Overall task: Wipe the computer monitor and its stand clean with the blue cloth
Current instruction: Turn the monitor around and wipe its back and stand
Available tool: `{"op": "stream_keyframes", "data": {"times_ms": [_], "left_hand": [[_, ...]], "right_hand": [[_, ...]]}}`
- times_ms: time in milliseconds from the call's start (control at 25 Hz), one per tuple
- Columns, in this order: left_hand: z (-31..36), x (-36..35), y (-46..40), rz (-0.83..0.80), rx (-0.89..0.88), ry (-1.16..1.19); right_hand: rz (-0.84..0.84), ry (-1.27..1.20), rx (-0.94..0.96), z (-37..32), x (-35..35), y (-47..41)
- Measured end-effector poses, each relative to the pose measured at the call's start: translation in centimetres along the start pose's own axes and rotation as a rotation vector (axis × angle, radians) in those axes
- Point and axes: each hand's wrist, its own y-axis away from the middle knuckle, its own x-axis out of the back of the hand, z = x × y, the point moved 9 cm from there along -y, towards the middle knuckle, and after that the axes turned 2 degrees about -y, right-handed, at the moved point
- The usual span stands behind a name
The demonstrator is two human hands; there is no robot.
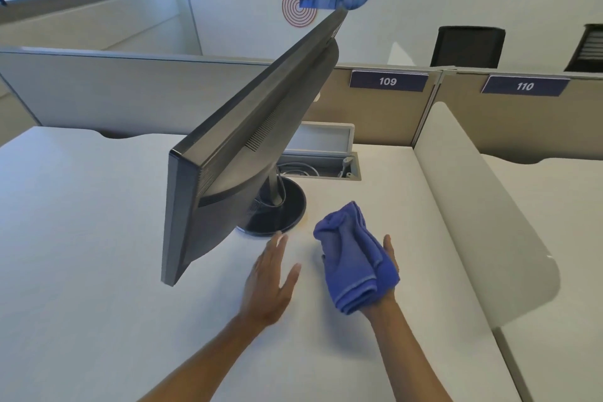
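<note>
Nearest to the camera, the person's two forearms reach forward over the white tabletop (98, 238). The left hand (272, 281) is released, its fingers straight and spread, and it hovers or rests just in front of the round black base of the stand (287, 209); whether it touches the tabletop cannot be told. The right hand (386, 274) grasps the blue cloth (352, 261), which is bunched and folded over the palm, so only the fingertips show at its far edge. The cloth is near the stand, to its right, and does not touch it. Behind, the monitor (248, 147) is turned edge-on, with its back side toward the right hand. The step in hand seems to be the approach to the stand or to the back of the monitor, with no wiping contact made at this moment. The next move probably calls for the right hand to bring the cloth left and forward onto the base, while the left hand may steady the monitor.
</note>
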Motion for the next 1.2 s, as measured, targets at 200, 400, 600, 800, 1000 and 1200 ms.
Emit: {"op": "stream_keyframes", "data": {"times_ms": [200, 400, 600, 800, 1000, 1200], "left_hand": [[6.4, -2.3, 0.9, -0.116, -0.237, 0.137], [6.5, -4.0, 0.1, -0.276, -0.170, -0.021], [6.5, -4.5, -0.9, -0.410, -0.129, -0.080], [5.1, -4.3, -0.8, -0.271, -0.008, 0.001], [-0.5, -4.7, 1.4, -0.251, 0.027, -0.301], [-1.4, -4.6, 2.6, -0.236, -0.029, -0.397]], "right_hand": [[-0.092, -0.059, -0.056, 3.0, -0.3, 2.4], [-0.101, -0.052, -0.080, 3.4, -1.3, 4.6], [0.005, -0.008, 0.023, 2.6, 0.4, 6.2], [0.103, 0.125, 0.219, -2.8, 1.2, 5.5], [0.299, 1.387, 0.507, -7.7, 2.2, 3.1], [0.308, 2.461, 0.319, -5.5, 2.9, 0.8]]}}
